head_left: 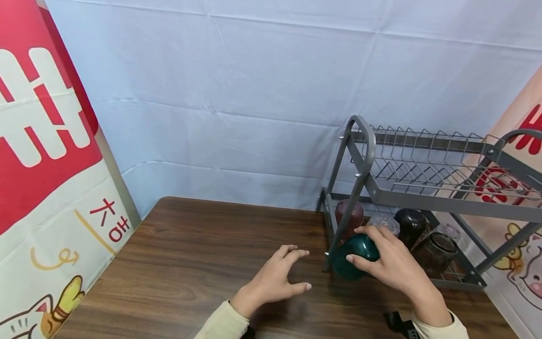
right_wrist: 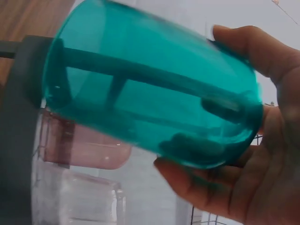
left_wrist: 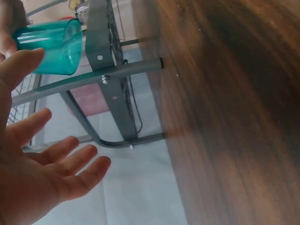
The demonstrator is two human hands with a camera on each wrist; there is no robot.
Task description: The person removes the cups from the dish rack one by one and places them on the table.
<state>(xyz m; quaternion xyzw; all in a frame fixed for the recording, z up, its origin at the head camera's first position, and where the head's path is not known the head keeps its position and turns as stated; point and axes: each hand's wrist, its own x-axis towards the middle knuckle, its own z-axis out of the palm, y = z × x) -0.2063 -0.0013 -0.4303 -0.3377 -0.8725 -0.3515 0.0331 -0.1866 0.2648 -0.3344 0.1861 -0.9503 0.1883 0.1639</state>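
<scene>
A teal see-through cup [head_left: 354, 256] is gripped near its base by my right hand [head_left: 391, 261], its mouth facing down in the head view. The cup is at the front left corner of the grey dish rack [head_left: 427, 195]. In the right wrist view the teal cup [right_wrist: 150, 89] fills the middle, with fingers and thumb round its base end. My left hand [head_left: 277, 278] hovers over the table to the left, fingers spread, holding nothing. From the left wrist, the teal cup [left_wrist: 51, 47] appears beyond that hand's thumb.
Inside the rack's lower tier stand a pink cup [head_left: 349, 215], a clear cup [head_left: 384, 223], a black cup [head_left: 410, 223] and a brownish glass [head_left: 436, 254]. The upper wire tier overhangs them. The brown wooden table [head_left: 203, 263] spreads to the left, with a pale cloth [head_left: 237, 94] behind.
</scene>
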